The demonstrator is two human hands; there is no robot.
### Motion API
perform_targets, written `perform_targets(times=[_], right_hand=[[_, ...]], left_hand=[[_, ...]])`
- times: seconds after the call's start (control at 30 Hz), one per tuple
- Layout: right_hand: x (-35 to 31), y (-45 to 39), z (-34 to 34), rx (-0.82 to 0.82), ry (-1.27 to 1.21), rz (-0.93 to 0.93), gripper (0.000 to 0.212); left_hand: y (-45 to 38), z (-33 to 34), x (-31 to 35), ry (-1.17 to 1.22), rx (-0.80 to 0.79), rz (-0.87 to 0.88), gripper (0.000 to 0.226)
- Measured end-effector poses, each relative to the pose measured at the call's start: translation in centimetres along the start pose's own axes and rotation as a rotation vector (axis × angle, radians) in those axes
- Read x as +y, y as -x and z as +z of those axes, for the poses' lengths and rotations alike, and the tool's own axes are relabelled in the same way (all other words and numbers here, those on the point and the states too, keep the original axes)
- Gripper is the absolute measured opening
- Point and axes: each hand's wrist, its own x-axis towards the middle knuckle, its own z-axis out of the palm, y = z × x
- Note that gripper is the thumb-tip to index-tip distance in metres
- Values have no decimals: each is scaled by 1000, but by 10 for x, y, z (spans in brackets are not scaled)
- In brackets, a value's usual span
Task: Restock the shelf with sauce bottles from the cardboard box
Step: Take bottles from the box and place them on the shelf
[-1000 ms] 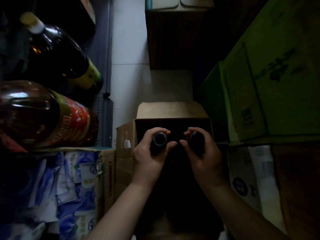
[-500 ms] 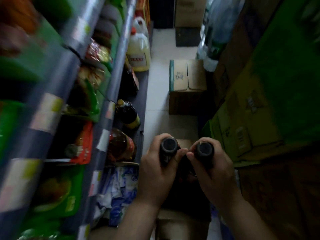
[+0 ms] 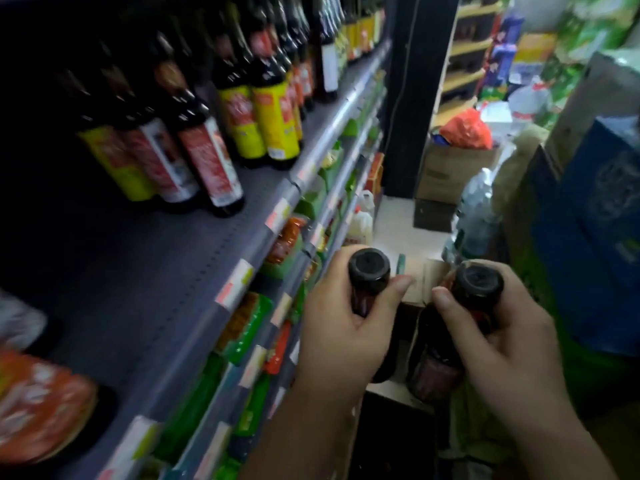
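From the head camera, the grey shelf [image 3: 166, 271] runs along one side, and everything here is told from it. The left hand [image 3: 341, 323] is just beside the shelf's front edge, with its fingers [image 3: 398, 284] wrapped tight around the neck of a dark sauce bottle [image 3: 369, 271]. The right hand [image 3: 498, 337] is farther out from the shelf, and it is closed the same way on a second sauce bottle [image 3: 478, 284]. Both bottles are upright with their black caps facing up, and both are in the air, not on the shelf yet. At the back of the shelf, rows of other bottles [image 3: 207, 161] already stand, some with red labels and some with yellow. In front of them the shelf has a big bare patch, so there looks to be room. The cardboard box [image 3: 419, 282] peeks out between the hands, away from the shelf. I think the job is partway done: two bottles are picked up, but they must be set down, and I cannot tell how many are left in the box.
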Motion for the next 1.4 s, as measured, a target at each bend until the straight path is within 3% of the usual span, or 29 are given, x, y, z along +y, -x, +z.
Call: perform_targets(times=[0.3,0.5,0.6,0.77,1.07,1.3,1.4], right_hand=[[-113,-40,26,-181,-167,-285,21],[-170,-62,68,-313,-341,-390,7],[-187,-72,91,-393,-392,-387,10],[-200,-83,125,-491,-480,-400,7],[-193,-113,165,-574,-612,-376,8],[-190,-147,210,-733,-711,-344,22],[-187,-154,228,-737,-743,-372,24]], left_hand=[[1,-85,80,5,254,14,16],[-1,-138,93,-68,489,24,16],[-6,-162,90,-97,603,23,16],[-16,-184,78,-196,718,30,17],[-47,-189,68,-376,876,-12,48],[-76,-191,52,-445,1065,-42,56],[-80,-194,40,-452,1126,-67,47]])
